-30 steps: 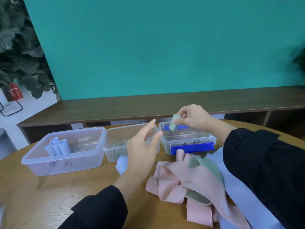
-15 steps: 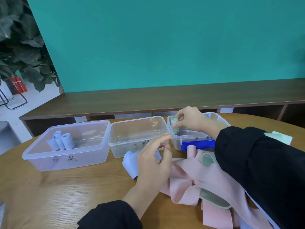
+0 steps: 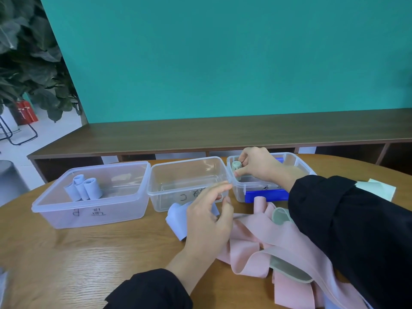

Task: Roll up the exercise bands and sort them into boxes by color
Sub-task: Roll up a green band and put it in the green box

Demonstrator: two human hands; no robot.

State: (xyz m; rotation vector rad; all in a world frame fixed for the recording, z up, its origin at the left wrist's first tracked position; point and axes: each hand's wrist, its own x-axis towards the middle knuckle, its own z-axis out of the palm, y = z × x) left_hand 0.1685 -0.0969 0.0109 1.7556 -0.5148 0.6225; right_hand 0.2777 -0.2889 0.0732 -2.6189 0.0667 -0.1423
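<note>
Pinching the rolled green band (image 3: 235,165), roll axis near level, the right hand (image 3: 259,167) holds it inside the right box (image 3: 306,167); left hand (image 3: 208,221) hovers loosely spread above loose bands (image 3: 256,239).

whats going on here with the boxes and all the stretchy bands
A person is sorting rolled exercise bands into three clear boxes on a round wooden table. The right hand holds a rolled green band over the right box. The left hand hovers, fingers relaxed, above a loose blue band. The left box holds rolled blue bands; the middle box looks empty. Unrolled pink bands lie in a pile.
</note>
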